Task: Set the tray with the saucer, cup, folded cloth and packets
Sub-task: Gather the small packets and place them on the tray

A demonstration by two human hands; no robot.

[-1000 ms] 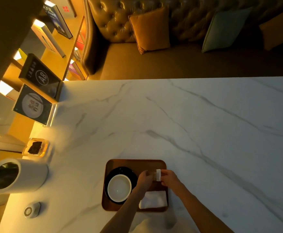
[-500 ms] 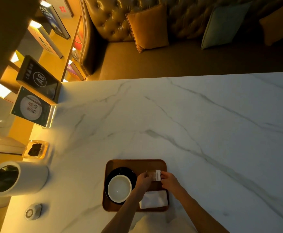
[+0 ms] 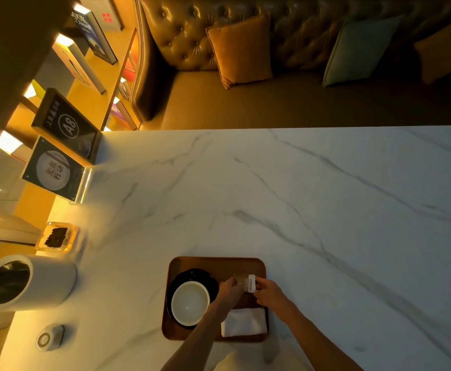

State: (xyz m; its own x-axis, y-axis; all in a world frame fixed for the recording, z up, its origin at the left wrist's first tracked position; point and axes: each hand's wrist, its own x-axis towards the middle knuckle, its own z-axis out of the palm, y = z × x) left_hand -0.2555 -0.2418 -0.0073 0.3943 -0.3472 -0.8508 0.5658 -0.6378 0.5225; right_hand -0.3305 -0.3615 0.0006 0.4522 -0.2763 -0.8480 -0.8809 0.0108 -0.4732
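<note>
Packets (image 3: 244, 283) sit pinched between my left hand (image 3: 229, 290) and right hand (image 3: 268, 293), low over the tray (image 3: 216, 263) near its right edge, beyond the cloth (image 3: 244, 322). I should lay them flat, square to the edge, clear of the cup (image 3: 190, 302) and saucer (image 3: 192, 274).

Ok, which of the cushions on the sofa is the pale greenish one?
The middle cushion, leaning against the sofa back. The cushion left of it and the one at the right edge are both orange.
</note>
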